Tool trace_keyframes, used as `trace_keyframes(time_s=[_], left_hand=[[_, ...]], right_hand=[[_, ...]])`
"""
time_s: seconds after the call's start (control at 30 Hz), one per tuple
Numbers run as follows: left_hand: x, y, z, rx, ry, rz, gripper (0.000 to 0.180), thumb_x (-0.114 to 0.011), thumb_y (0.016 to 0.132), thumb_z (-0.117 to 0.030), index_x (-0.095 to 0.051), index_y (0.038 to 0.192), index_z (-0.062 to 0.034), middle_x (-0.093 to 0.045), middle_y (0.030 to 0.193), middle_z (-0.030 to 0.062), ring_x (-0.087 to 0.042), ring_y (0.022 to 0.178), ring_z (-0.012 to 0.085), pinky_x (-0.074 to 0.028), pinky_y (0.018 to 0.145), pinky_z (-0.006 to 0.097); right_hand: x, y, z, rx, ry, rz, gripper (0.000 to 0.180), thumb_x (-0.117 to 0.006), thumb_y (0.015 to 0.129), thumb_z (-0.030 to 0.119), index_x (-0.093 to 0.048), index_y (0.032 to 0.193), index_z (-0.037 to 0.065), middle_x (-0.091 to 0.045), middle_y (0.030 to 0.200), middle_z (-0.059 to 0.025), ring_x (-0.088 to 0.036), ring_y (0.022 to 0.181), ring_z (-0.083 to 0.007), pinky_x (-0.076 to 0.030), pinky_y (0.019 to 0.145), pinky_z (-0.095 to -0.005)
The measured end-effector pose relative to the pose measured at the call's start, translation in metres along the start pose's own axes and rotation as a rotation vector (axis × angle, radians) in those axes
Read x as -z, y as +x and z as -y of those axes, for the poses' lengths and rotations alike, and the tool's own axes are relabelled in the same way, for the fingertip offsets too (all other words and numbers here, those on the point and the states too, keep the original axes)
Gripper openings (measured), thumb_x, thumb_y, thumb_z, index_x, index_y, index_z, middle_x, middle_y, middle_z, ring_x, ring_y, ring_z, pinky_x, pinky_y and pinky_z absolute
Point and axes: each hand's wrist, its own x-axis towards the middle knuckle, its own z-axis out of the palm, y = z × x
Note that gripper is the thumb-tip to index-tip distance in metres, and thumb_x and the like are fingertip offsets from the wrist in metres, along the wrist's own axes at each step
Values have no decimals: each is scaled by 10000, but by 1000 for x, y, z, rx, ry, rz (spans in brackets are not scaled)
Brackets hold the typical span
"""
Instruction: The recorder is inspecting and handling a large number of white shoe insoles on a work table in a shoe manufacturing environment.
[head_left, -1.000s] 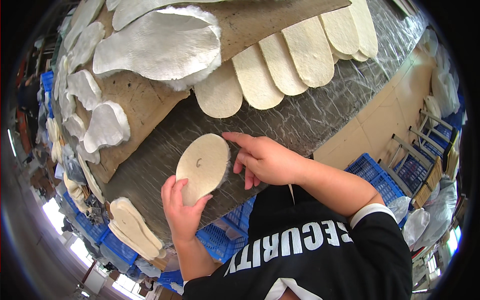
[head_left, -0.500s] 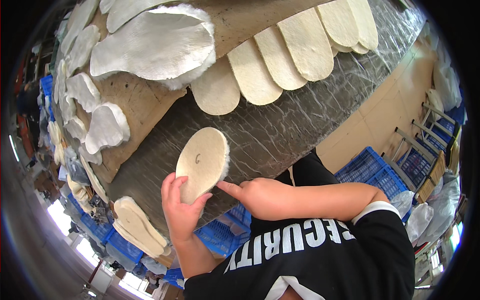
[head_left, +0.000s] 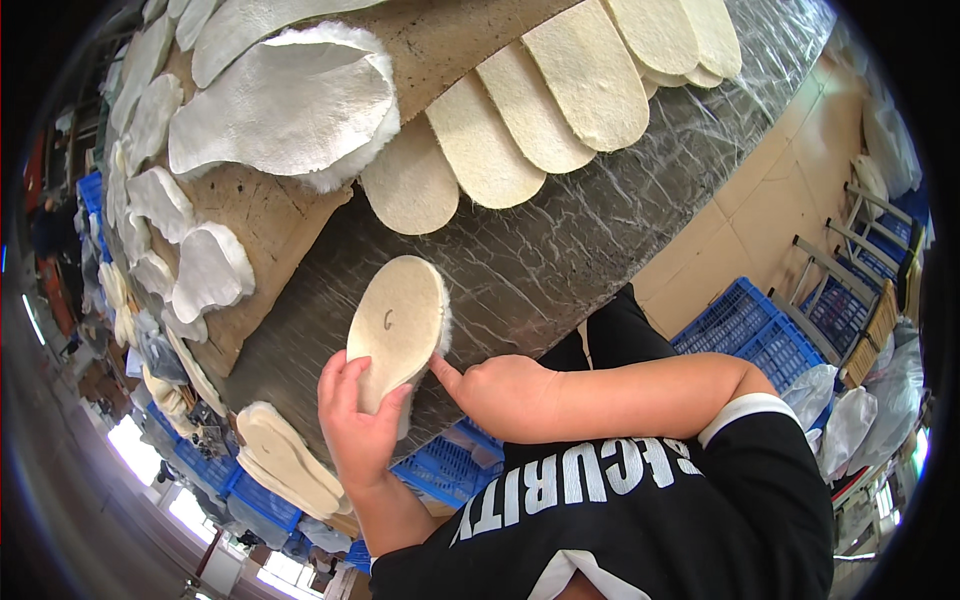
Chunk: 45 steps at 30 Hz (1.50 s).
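At the far left of the frame, background items were blurred and darkened by the lens rim, so that most could hardly be made out. White fleece pieces (head_left: 212,272) were spread over a brown board (head_left: 290,215), some of them cut off at the upper edge, and at the lower left a stack of pale insoles (head_left: 285,460) was seen. A larger fleece piece (head_left: 275,105) was laid at the upper left. Left of the lower centre, the left hand (head_left: 360,425) was clamped on the lower end of an oval insole (head_left: 402,312), fingers at its left edge and thumb at its right; that end was partly covered by the hand, and the underside was mostly hidden. The insole was held tilted, its body rising above the left hand, with white fleece showing along its right edge. Across the upper centre, overlapping insoles (head_left: 585,85) were partly hidden under the board. The right hand (head_left: 505,397) was placed to the right of the held insole, index finger stretched to its lower right edge; whether contact was made could not be told. Its other fingers were hidden, so their closure could not be told. At the right, blue crates (head_left: 745,322) were partly overlapped by a metal frame (head_left: 830,275).
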Motion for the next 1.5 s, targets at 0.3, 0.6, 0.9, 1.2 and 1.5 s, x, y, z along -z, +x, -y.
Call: trace_keyframes(time_s=[0.3, 0.6, 0.9, 1.2, 1.5], left_hand=[[-14, -4, -2, -87, 194, -82, 600, -897, 558, -138, -619, 1072, -6, -561, 1205, 167, -555, 1082, 357, -470, 896, 442], [-10, -5, 10, -88, 192, -135, 646, -917, 522, -178, -616, 1068, -11, -554, 1203, 168, -550, 1075, 367, -473, 892, 443], [6, -23, 27, -250, 215, -95, 720, -875, 519, -365, -588, 1102, -55, -546, 1155, 150, -552, 940, 346, -501, 767, 435], [31, -26, 72, -41, -234, -91, 379, -762, 796, -116, -577, 1100, 15, -565, 1165, 181, -630, 949, 336, -533, 772, 388], [32, -2, 101, 16, -413, -57, 120, -703, 792, 9, -604, 857, 35, -654, 953, 154, -616, 833, 270, -518, 700, 324]], right_hand=[[-24, 3, -4, 41, -178, -188, 816, -616, 718, 102, -314, 1440, -127, -628, 580, -97, -637, 489, -195, -505, 422, -320], [-25, 1, -7, 85, 9, -264, 470, -635, 786, 119, -553, 1224, -30, -638, 675, -124, -646, 559, -290, -525, 514, -382], [37, 26, 13, 174, -315, -648, 838, -831, 566, 244, -503, 1327, 116, -528, 1300, -128, -490, 1231, -322, -382, 988, -506], [22, 63, 18, 154, -404, -458, 973, -840, 465, 333, -499, 1336, 67, -540, 1335, -78, -515, 1194, -270, -360, 1000, -491], [20, 81, 21, 141, -461, -430, 946, -790, 508, 478, -532, 1302, 33, -568, 1294, -97, -535, 1129, -279, -362, 966, -485]])
